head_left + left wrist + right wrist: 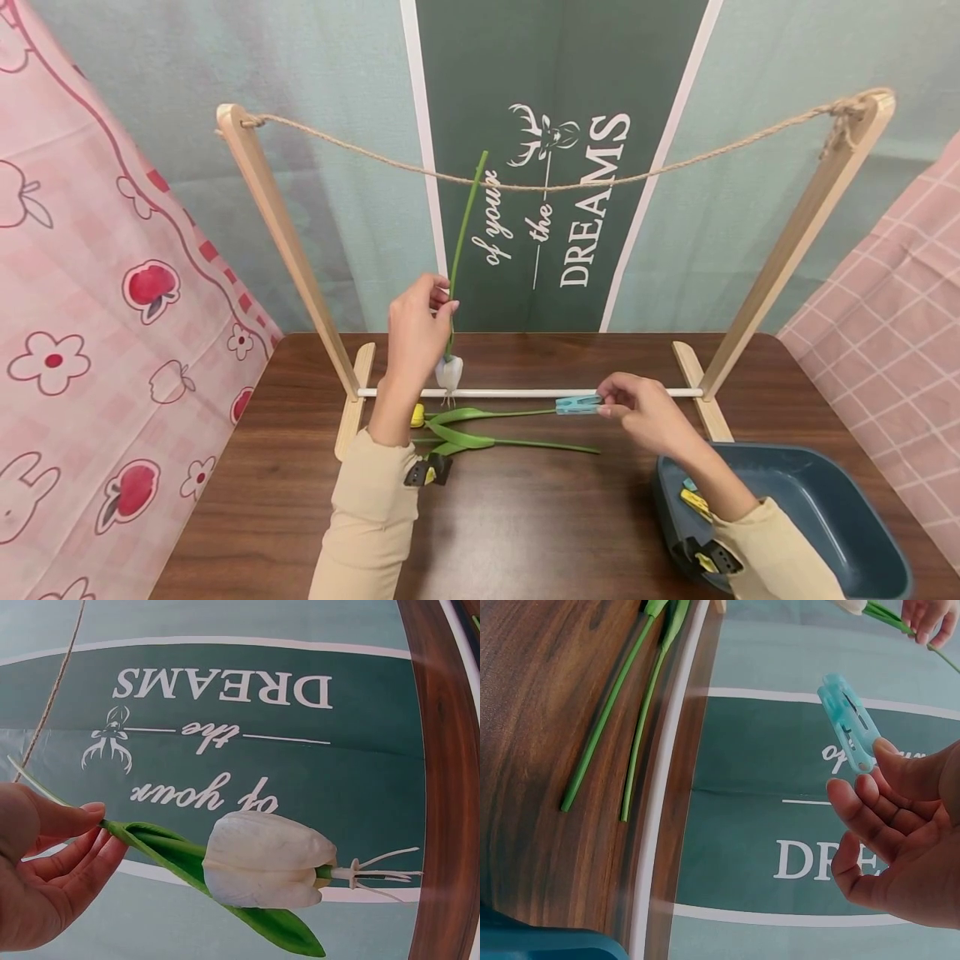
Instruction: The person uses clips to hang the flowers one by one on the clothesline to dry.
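The left hand [420, 329] pinches an upside-down white flower [450, 372] by its stem [467, 217], left of centre; farther right, the right hand [651, 410] pinches a blue clothespin [576, 405]; two more flowers [467, 414] lie on the counter [540, 525], left of a basin [825, 512]

A: Backdrop?
B: Far side: blue-green cloth [315, 67], dark green panel [555, 229] mid-width, white edge stripes [424, 108]. Sideways lettering [596, 200], "of your the DREAMS", plus deer head [560, 136].
A: Sides?
B: Left: pink curtain [97, 333], apples [152, 287], flowers [52, 361], rabbit [26, 496]. Right: pink cloth [892, 350], white grid.
A: Worktop [525, 533]?
B: Dark brown, wood-grain.
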A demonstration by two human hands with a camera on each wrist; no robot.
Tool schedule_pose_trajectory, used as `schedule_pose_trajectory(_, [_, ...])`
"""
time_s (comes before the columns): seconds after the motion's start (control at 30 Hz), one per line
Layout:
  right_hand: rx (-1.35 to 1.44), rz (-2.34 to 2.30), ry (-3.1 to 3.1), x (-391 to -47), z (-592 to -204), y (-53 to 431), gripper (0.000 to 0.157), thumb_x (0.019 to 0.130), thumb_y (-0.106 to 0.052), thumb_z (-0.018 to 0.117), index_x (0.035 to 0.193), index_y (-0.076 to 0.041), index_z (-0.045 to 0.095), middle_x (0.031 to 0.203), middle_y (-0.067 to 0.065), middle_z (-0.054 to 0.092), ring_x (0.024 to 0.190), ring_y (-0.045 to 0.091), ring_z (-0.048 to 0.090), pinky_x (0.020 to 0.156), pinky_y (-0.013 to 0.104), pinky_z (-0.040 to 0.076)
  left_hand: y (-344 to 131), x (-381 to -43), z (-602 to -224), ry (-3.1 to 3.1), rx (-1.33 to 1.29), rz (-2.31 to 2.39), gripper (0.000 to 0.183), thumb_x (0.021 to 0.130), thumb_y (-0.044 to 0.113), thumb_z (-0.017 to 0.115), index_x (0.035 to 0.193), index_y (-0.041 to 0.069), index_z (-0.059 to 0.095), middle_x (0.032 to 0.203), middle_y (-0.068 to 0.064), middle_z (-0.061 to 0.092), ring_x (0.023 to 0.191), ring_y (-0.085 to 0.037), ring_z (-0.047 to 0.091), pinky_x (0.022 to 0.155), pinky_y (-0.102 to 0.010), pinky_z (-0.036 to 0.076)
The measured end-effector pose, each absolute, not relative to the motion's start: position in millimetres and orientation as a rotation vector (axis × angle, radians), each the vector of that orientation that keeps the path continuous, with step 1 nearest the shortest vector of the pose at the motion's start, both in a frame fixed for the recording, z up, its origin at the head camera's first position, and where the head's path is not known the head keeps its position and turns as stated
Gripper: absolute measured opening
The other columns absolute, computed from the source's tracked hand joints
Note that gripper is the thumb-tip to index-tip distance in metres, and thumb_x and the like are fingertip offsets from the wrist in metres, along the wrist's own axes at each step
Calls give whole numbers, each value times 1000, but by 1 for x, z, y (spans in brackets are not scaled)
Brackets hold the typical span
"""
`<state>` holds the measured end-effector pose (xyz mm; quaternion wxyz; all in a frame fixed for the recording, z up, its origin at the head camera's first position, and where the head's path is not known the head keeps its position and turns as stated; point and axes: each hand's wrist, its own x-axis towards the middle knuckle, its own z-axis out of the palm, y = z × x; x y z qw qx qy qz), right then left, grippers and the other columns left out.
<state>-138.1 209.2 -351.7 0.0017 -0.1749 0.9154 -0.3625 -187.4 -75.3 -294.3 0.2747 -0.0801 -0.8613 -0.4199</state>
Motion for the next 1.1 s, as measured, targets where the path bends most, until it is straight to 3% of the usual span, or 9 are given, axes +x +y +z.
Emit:
schedule_pose_trajectory(0.6, [-584, -1120, 2920, -145, -346, 208, 10, 78, 7, 64, 83, -2, 61, 69, 0, 51, 57, 13, 42, 49, 25, 36, -74, -187, -291, -2319, -227, -1113, 15, 80, -1, 66, 94, -2, 61, 77, -11, 62, 72, -23, 62, 66, -35, 49])
schedule_pose_trajectory(1.1, [-612, -1094, 2926, -155, -331, 201, 8, 79, 4, 64, 82, -2, 61, 69, 0, 51, 61, 14, 45, 55, 27, 37, -74, -186, -289, -2327, -224, -1125, 15, 81, -1, 66, 94, -3, 61, 77, -11, 62, 73, -23, 62, 67, -35, 48])
